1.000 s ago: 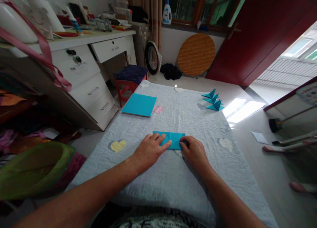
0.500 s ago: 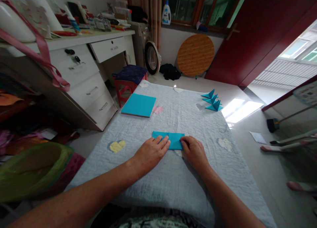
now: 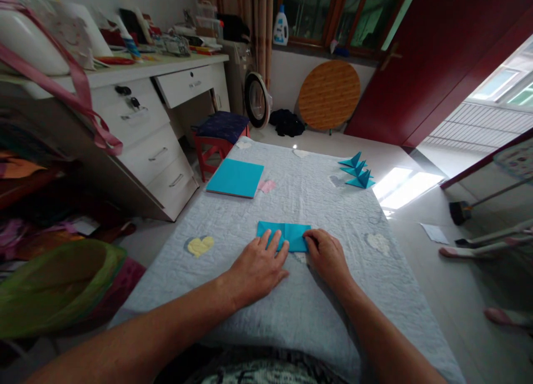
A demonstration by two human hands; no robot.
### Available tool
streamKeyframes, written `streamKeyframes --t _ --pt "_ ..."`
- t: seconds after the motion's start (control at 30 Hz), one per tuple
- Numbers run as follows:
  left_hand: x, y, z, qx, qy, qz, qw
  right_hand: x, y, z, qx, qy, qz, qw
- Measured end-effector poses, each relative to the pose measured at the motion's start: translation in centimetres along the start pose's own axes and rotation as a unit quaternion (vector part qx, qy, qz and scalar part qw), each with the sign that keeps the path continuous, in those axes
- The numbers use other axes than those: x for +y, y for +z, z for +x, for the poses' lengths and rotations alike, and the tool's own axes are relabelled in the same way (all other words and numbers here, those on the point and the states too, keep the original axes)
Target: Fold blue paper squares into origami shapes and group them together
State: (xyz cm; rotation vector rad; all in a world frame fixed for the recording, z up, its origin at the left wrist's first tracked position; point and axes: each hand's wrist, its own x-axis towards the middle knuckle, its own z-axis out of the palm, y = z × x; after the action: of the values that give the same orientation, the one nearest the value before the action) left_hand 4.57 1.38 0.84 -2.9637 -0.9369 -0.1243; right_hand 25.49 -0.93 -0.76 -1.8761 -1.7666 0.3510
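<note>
A folded strip of blue paper lies on the cloth-covered table in front of me, with a crease across its middle. My left hand rests palm down with fingers spread, its fingertips on the left half of the strip. At the right end, my right hand pinches the edge of the paper between thumb and curled fingers. Farther left sits a square stack of blue paper. Several folded blue paper pieces with raised points stand in a row at the far right of the table.
A pale quilted cloth covers the table. To the left are a white desk with drawers, a red stool and a bin with a green liner. A round wooden tabletop leans against the far wall.
My left hand has spread its fingers and shifted slightly, with the thumb now out to the side. The right hand keeps its pinch on the strip's end. The view has moved slightly.
</note>
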Motion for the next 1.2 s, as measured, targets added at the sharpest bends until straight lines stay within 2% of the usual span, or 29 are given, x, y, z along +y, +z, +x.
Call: streamKeyframes --t 0.2,0.27,0.37,0.47,0.53,0.7,0.9,1.07,1.2 --pt "0.5 0.3 -0.2 0.002 -0.016 -0.013 1.0 -0.3 -0.1 -0.2 0.01 -0.014 -0.03 0.999" --pt "0.5 0.3 -0.2 0.003 -0.019 -0.01 1.0 -0.5 -0.2 -0.4 0.032 -0.044 -0.082 0.995" --pt "0.5 0.4 -0.3 0.006 -0.016 -0.004 1.0 -1.0 -0.2 -0.8 0.047 -0.129 -0.154 0.979" --pt "0.5 0.5 -0.3 0.014 -0.015 -0.004 1.0 -1.7 -0.1 -1.1 -0.011 -0.224 -0.13 0.966" --pt "0.5 0.6 -0.2 0.017 -0.015 -0.009 1.0 -2.2 -0.1 -1.3 -0.054 -0.253 -0.109 0.96" --pt "0.5 0.5 -0.5 0.015 -0.015 -0.006 1.0 -3.1 -0.3 -1.0 -0.105 -0.215 -0.123 0.963" --pt "0.8 0.2 -2.4 0.014 -0.022 0.004 1.0 -3.9 -1.0 -0.5 -0.16 -0.184 -0.135 0.96" --pt "0.9 0.1 -3.2 0.021 -0.04 -0.008 0.999 -5.0 -1.7 -1.3 -0.18 -0.178 -0.158 0.955" --pt "0.8 -0.1 -3.1 0.033 -0.047 -0.009 0.998 -5.4 -1.3 -2.7 -0.175 -0.186 -0.167 0.952"
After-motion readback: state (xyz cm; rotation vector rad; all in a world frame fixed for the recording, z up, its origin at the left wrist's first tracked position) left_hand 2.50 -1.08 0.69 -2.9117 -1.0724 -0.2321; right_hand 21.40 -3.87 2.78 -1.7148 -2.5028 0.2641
